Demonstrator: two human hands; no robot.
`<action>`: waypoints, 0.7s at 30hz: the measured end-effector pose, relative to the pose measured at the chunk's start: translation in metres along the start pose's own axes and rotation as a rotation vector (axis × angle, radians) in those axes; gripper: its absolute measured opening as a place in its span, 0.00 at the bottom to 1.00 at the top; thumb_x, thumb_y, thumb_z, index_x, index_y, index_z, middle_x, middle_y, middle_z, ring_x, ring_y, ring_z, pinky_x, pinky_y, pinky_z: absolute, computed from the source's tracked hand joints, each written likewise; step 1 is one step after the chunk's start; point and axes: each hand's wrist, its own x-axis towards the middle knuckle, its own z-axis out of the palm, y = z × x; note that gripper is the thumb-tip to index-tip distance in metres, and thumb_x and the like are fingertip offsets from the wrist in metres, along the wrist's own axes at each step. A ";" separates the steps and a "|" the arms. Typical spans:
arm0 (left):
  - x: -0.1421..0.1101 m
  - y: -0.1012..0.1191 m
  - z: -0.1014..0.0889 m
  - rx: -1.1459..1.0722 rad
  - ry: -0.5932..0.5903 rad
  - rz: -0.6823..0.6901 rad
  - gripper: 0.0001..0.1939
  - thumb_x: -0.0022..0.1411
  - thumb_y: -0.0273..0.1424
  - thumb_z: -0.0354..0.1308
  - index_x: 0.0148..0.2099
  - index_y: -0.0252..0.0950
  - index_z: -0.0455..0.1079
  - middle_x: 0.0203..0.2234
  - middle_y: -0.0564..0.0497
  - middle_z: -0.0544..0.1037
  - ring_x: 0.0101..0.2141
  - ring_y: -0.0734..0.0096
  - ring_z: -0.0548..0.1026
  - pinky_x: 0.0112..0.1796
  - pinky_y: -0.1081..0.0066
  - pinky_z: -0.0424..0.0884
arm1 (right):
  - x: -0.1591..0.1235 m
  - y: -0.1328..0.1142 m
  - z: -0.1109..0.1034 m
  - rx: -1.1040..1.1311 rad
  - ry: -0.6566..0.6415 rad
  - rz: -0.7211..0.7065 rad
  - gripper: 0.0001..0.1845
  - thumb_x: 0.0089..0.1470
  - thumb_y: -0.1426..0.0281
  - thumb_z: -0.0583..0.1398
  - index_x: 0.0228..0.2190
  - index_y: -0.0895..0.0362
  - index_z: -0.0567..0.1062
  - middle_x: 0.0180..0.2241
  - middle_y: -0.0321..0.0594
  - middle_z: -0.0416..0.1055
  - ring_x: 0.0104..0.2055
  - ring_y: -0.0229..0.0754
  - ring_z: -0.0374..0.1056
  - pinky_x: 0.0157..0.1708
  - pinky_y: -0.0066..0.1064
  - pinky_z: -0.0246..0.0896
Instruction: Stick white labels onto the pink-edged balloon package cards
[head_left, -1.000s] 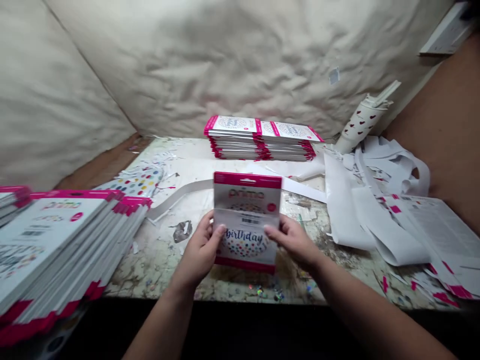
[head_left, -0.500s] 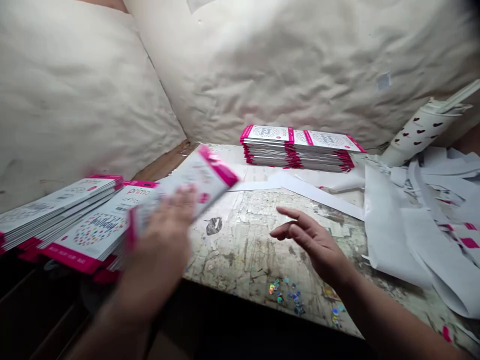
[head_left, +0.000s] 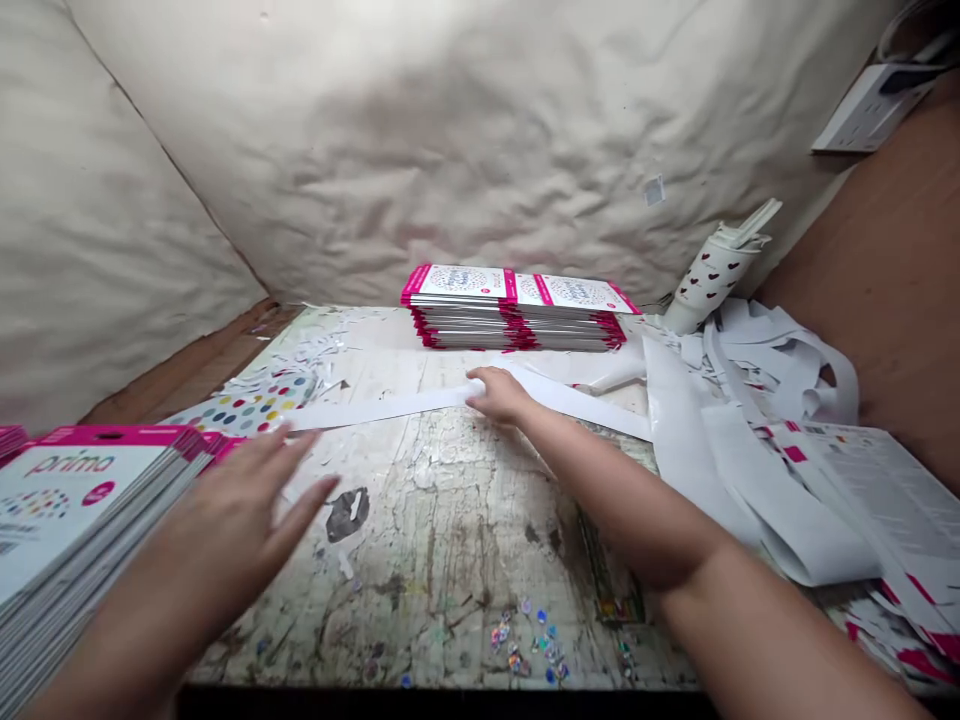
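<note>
At lower left of the frame, my left hand point(head_left: 232, 490) hovers open, fingers spread, just beside a stack of pink-headed primo packs point(head_left: 82, 520), apparently touching nothing. Centre of frame: my right hand point(head_left: 499, 395), fingers held together, rests on a white paper strip point(head_left: 375, 408) lying across the scarred workbench point(head_left: 442, 560). Neither hand pinches anything. Upper centre: a squared double stack of packs point(head_left: 510, 295) at the far end of the bench. Right of frame: a heap of white paper offcuts point(head_left: 750, 470) and a heart-printed paper roll point(head_left: 709, 275). Lower centre: scattered sequins point(head_left: 525, 640). Step in hand, as judged: a pause between handlings, both hands empty. Next move, as judged, calls for a fresh grasp on a single pack
</note>
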 end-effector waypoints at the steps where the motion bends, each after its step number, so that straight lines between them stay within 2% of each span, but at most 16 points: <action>1: 0.010 0.013 0.009 0.001 -0.060 0.028 0.32 0.60 0.50 0.42 0.57 0.33 0.64 0.58 0.41 0.64 0.57 0.55 0.61 0.57 0.57 0.55 | 0.013 -0.006 0.001 -0.007 -0.030 0.038 0.26 0.48 0.66 0.62 0.49 0.58 0.68 0.53 0.47 0.64 0.56 0.48 0.58 0.54 0.39 0.55; 4: 0.038 0.033 0.040 0.018 -0.185 0.084 0.31 0.63 0.46 0.40 0.57 0.30 0.64 0.58 0.37 0.64 0.57 0.52 0.62 0.55 0.56 0.59 | 0.039 -0.020 0.004 -0.017 -0.136 0.145 0.23 0.37 0.67 0.68 0.38 0.59 0.73 0.46 0.52 0.69 0.51 0.56 0.63 0.47 0.43 0.61; 6: 0.049 0.038 0.059 0.029 -0.188 0.116 0.31 0.63 0.44 0.40 0.59 0.28 0.62 0.59 0.35 0.60 0.58 0.49 0.59 0.55 0.54 0.58 | 0.042 -0.024 0.002 0.012 -0.193 0.151 0.19 0.33 0.71 0.69 0.32 0.58 0.73 0.41 0.48 0.71 0.48 0.54 0.65 0.44 0.39 0.63; 7: 0.052 0.040 0.066 0.036 -0.173 0.136 0.31 0.64 0.43 0.40 0.59 0.27 0.61 0.60 0.34 0.59 0.59 0.48 0.57 0.55 0.53 0.58 | 0.038 -0.024 0.000 0.041 -0.215 0.139 0.19 0.33 0.73 0.69 0.32 0.57 0.72 0.41 0.45 0.72 0.47 0.51 0.66 0.42 0.36 0.64; 10: 0.049 0.052 0.079 0.060 -0.098 0.199 0.29 0.64 0.41 0.41 0.60 0.27 0.61 0.60 0.34 0.58 0.60 0.45 0.55 0.54 0.50 0.57 | 0.013 -0.013 -0.008 0.164 -0.306 0.108 0.24 0.37 0.72 0.68 0.39 0.54 0.69 0.35 0.36 0.73 0.34 0.39 0.70 0.31 0.27 0.65; 12: 0.038 0.064 0.084 0.065 -0.078 0.258 0.28 0.64 0.41 0.41 0.59 0.29 0.61 0.60 0.36 0.59 0.60 0.45 0.56 0.54 0.47 0.56 | -0.014 0.005 -0.014 0.336 -0.484 0.131 0.25 0.39 0.70 0.68 0.40 0.55 0.68 0.28 0.32 0.71 0.26 0.34 0.68 0.24 0.23 0.63; 14: 0.021 0.076 0.089 0.045 -0.126 0.336 0.28 0.64 0.42 0.41 0.60 0.32 0.61 0.60 0.39 0.60 0.59 0.45 0.57 0.54 0.47 0.56 | -0.044 0.028 -0.019 0.580 -0.709 0.211 0.24 0.36 0.70 0.69 0.38 0.57 0.69 0.24 0.29 0.69 0.23 0.32 0.66 0.22 0.22 0.61; 16: 0.003 0.085 0.096 -0.002 -0.222 0.423 0.30 0.63 0.46 0.41 0.62 0.36 0.57 0.60 0.42 0.59 0.59 0.47 0.58 0.54 0.49 0.57 | -0.069 0.051 -0.026 0.719 -0.811 0.325 0.26 0.31 0.70 0.71 0.35 0.58 0.68 0.21 0.28 0.68 0.22 0.31 0.65 0.22 0.22 0.60; 17: -0.006 0.088 0.099 -0.027 -0.269 0.460 0.31 0.62 0.48 0.41 0.63 0.38 0.55 0.61 0.44 0.58 0.59 0.48 0.57 0.54 0.51 0.57 | -0.079 0.060 -0.030 0.702 -0.815 0.375 0.27 0.29 0.69 0.71 0.34 0.58 0.68 0.20 0.28 0.67 0.21 0.31 0.64 0.22 0.22 0.59; 19: -0.020 0.092 0.105 -0.068 -0.330 0.509 0.31 0.62 0.50 0.41 0.64 0.45 0.50 0.62 0.46 0.55 0.60 0.49 0.56 0.54 0.51 0.57 | -0.086 0.069 -0.041 0.511 -0.794 0.412 0.26 0.28 0.68 0.72 0.31 0.58 0.69 0.20 0.28 0.66 0.21 0.32 0.63 0.22 0.23 0.57; 21: -0.029 0.095 0.109 -0.085 -0.327 0.520 0.30 0.61 0.51 0.41 0.64 0.52 0.46 0.63 0.46 0.54 0.60 0.45 0.56 0.52 0.47 0.56 | -0.076 0.063 -0.057 0.196 -0.668 0.320 0.22 0.32 0.65 0.71 0.31 0.57 0.71 0.23 0.31 0.68 0.25 0.36 0.65 0.25 0.25 0.58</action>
